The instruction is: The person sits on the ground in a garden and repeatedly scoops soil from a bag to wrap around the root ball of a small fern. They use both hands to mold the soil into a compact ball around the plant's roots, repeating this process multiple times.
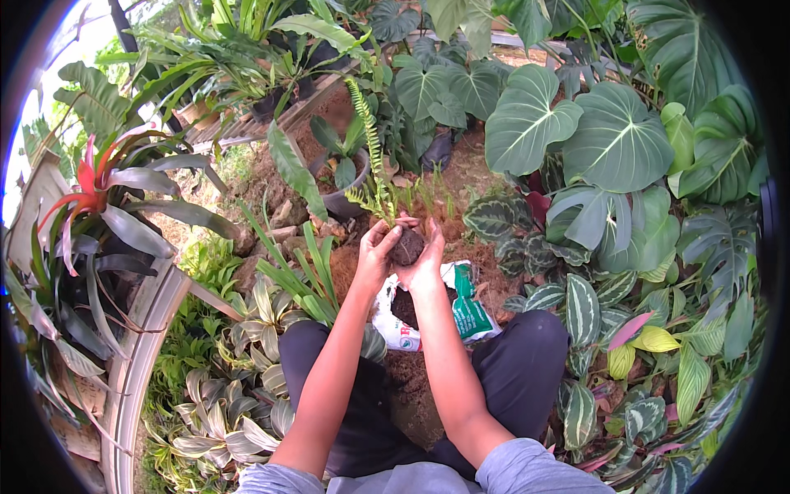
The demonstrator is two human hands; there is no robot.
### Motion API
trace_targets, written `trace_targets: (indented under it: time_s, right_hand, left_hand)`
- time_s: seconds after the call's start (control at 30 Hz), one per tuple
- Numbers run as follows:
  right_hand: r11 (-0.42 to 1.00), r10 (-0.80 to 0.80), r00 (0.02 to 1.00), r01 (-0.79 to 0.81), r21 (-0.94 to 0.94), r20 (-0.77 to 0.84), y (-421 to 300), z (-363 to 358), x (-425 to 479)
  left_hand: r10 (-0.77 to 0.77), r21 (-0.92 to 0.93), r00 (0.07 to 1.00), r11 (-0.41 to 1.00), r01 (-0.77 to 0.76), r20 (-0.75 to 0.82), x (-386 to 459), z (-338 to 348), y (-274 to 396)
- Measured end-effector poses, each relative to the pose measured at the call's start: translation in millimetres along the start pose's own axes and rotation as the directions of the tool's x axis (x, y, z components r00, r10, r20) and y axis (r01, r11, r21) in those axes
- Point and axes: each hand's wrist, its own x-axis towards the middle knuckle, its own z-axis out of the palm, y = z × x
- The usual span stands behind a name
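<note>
A small fern with upright green fronds rises from a round, dark root ball of soil. My left hand grips the ball and the base of the fronds from the left, thumb on top. Around the ball's right side and underside curves my right hand. Below my hands, between my knees, lies an open white and green plastic bag with dark soil in it. My forearms hide part of the bag.
A dark pot with a leafy plant stands ahead, near several stones. Large-leaved plants crowd the right side. A red bromeliad and a pale curved edging are at left.
</note>
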Motion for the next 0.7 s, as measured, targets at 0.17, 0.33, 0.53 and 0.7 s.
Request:
trace_targets:
  time_s: [0.17,0.33,0.53,0.7]
  right_hand:
    - [0.999,0.043,0.998,-0.042,-0.026,0.036,1.3,-5.6,3.6]
    - [0.985,0.173,0.984,-0.172,-0.028,0.038,-2.3,1.8,-1.7]
    - [0.958,0.211,0.975,-0.193,-0.211,0.068,3.3,11.8,-11.7]
    - [0.965,0.193,0.981,-0.182,-0.186,0.039,3.3,26.2,-21.9]
  left_hand:
    - [0.074,0.095,0.996,0.993,-0.068,-0.055,6.2,-25.8,-20.2]
    - [0.25,0.361,0.965,0.895,-0.261,0.079,7.8,-20.8,-8.4]
    - [0.253,0.374,0.968,0.898,-0.233,-0.005,-0.2,-8.6,-1.1]
    - [0.237,0.212,0.953,0.957,-0.196,-0.187,1.4,-3.1,-8.4]
